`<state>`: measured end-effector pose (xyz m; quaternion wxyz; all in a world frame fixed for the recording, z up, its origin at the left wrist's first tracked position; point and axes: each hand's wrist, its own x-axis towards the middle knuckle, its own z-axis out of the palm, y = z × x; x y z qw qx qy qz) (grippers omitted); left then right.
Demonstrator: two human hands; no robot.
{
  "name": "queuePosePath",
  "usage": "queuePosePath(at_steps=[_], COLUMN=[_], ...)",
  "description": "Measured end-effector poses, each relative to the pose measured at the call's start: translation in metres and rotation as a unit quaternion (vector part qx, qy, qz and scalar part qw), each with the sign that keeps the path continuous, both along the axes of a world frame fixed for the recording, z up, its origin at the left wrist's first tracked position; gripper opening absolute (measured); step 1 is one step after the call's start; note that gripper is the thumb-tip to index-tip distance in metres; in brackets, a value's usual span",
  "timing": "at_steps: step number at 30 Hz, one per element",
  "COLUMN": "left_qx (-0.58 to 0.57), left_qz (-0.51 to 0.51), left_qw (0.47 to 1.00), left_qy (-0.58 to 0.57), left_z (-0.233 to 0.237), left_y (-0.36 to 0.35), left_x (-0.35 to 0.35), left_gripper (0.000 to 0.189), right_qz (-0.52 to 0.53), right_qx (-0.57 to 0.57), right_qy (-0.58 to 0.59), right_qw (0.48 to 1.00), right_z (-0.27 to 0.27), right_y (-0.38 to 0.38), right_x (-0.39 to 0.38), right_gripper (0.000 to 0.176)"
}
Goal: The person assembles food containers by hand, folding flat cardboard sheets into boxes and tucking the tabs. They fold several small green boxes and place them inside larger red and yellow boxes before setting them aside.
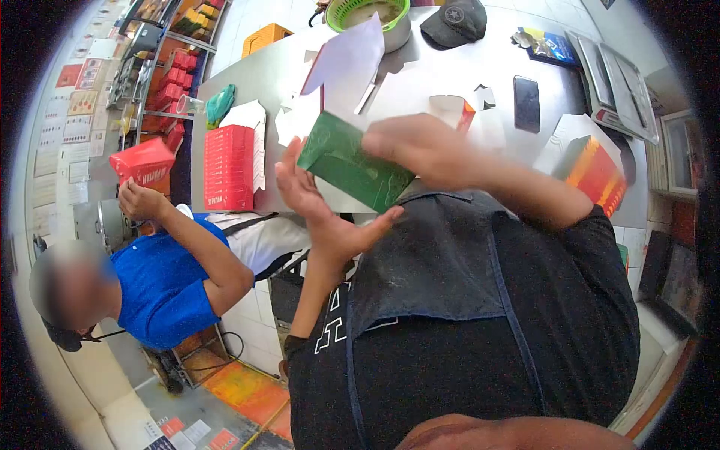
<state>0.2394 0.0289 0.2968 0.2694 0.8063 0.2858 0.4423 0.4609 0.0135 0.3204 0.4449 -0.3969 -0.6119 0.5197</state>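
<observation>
Stacked red boxes (pixel 229 166), a black cap (pixel 454 21) and a phone (pixel 526 103) lie on the steel table (pixel 255 75)

Grey metal table (pixel 450 64), cluttered. Left end: stack of red cartons (pixel 229 169), teal bag (pixel 220 103) and clear cup (pixel 186 103) just beyond it. Middle: loose white sheets (pixel 296 120). Far edge: green colander in a pot (pixel 369 15), black cap (pixel 455 21), blue packet (pixel 551 46). Right: black phone (pixel 526 103) lying flat, orange-red cartons (pixel 596 174), metal trays (pixel 616 79) at the corner.

Red box stack (pixel 229 169) near the left hand (pixel 322 206), orange carton (pixel 596 172) at right — bare table (pixel 262 75) ahead, phone (pixel 526 103) on it
</observation>
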Motion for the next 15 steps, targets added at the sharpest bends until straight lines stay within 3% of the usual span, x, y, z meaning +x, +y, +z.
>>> queuePosePath(at_steps=[1, 4, 7, 9, 12, 15], left_qx=[0.023, 0.113, 0.107, 0.104, 0.124, 0.117], left_qz=[0.029, 0.042, 0.023, 0.009, -0.017, -0.029], left_qw=[0.997, 0.977, 0.987, 0.988, 0.984, 0.985], left_qy=[0.061, 0.175, 0.118, 0.113, 0.13, 0.124], left_z=[0.018, 0.03, 0.025, 0.021, 0.022, 0.02], left_y=[0.001, -0.001, -0.002, -0.003, 0.0, -0.001], left_x=[-0.001, -0.005, -0.004, -0.007, -0.008, -0.004], left_gripper=[0.131, 0.108, 0.094, 0.094, 0.093, 0.092], right_qz=[0.011, 0.032, 0.073, 0.089, 0.01, -0.059], right_qx=[-0.009, -0.043, -0.089, -0.108, -0.091, 0.021], right_qy=[0.018, 0.09, 0.109, 0.11, 0.093, 0.09], right_qw=[1.0, 0.995, 0.987, 0.984, 0.991, 0.994], right_z=[0.001, -0.004, -0.008, -0.015, -0.018, -0.021], right_y=[-0.003, -0.006, -0.006, -0.008, -0.009, -0.006], right_x=[-0.003, -0.007, 0.004, 0.007, -0.002, -0.01], right_gripper=[0.047, 0.043, 0.042, 0.04, 0.039, 0.036])
